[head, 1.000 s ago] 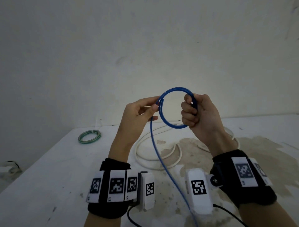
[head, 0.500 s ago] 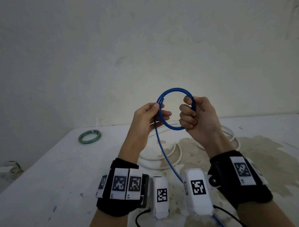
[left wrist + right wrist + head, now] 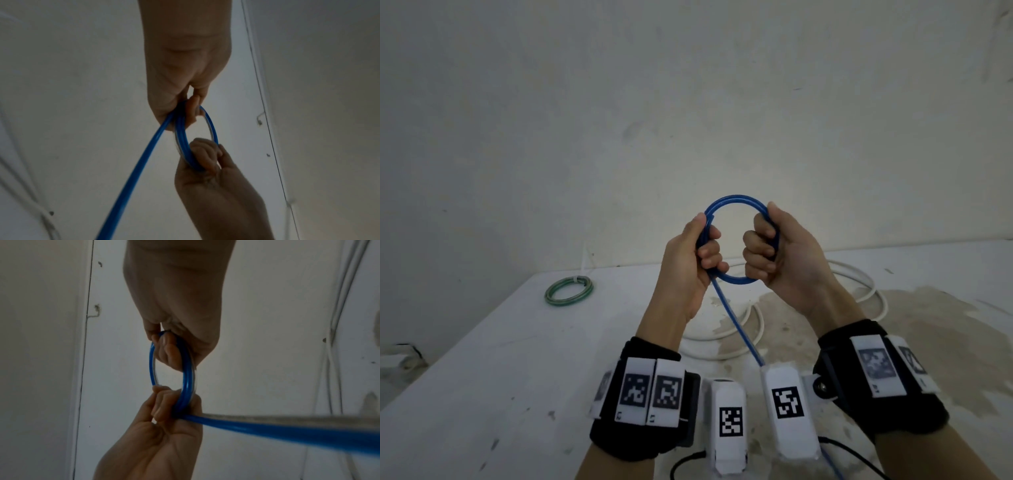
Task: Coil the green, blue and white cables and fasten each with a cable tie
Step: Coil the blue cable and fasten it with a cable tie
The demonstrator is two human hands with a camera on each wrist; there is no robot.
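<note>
- Risk: the stacked turns of the blue cable (image 3: 732, 205) may spring apart if either grip slackens, since the cable looks stiff; the free tail (image 3: 736, 329) could also drag on the table (image 3: 482, 359) and pull the ring out of round.
- My left hand (image 3: 688, 260) is curled round the ring's left side, where the tail leaves it.
- My right hand (image 3: 780, 260) is closed in a fist on the ring's right side.
- The ring is held above the table; the green cable (image 3: 569, 291) lies coiled at far left, and the white cable (image 3: 756, 325) lies loose beneath my hands.
</note>
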